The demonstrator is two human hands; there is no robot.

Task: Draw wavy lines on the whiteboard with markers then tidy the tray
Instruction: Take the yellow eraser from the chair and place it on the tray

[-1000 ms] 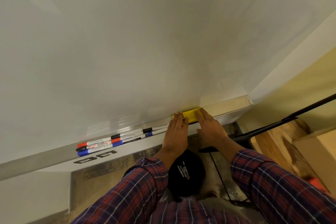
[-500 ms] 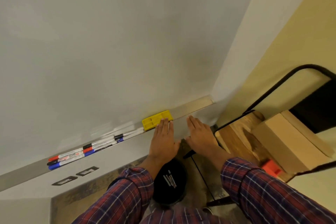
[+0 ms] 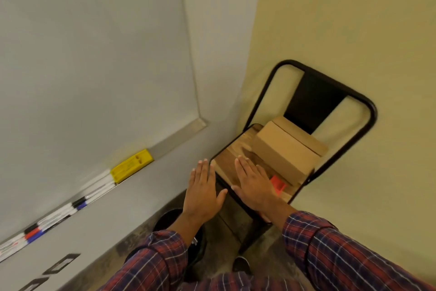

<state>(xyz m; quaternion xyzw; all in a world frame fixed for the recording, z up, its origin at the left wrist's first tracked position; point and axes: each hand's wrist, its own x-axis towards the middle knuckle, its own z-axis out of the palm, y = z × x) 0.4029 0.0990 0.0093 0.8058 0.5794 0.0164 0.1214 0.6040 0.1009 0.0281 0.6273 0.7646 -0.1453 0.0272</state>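
The whiteboard fills the upper left and bears no visible lines. Along its bottom runs the metal tray. A yellow eraser lies in the tray, with several markers lined up to its left. My left hand hovers flat with straight fingers below and to the right of the tray, holding nothing. My right hand is also flat and empty, over the seat edge of a chair.
A black metal chair with a wooden seat stands in the corner at the right, carrying a cardboard box and a small red object. A yellow wall lies behind it. A black round object sits on the floor.
Both hands have left the tray and eraser and moved right toward the chair. The view has swung right, so the tray and markers now sit at the left.
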